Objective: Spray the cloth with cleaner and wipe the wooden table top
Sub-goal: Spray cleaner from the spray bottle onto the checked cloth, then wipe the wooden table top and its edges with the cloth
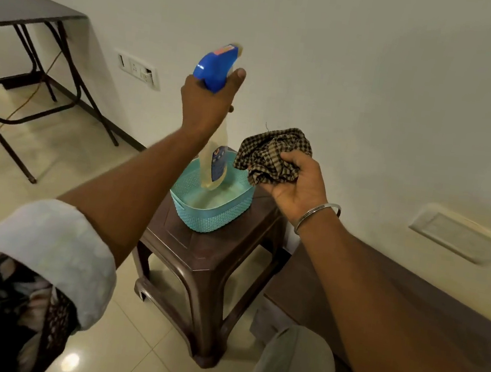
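The left hand (208,104) gripped one clear plastic spray bottle with blue head (213,69) over one teal woven basket (212,219) on one brown stool (199,251). The right hand (297,183) clutched one bunched checked cloth (273,152), near the dark wooden tabletop (473,334).

woven checked cloth (272,155), glossy plastic spray bottle (215,157), woven-textured plastic basket (212,216)
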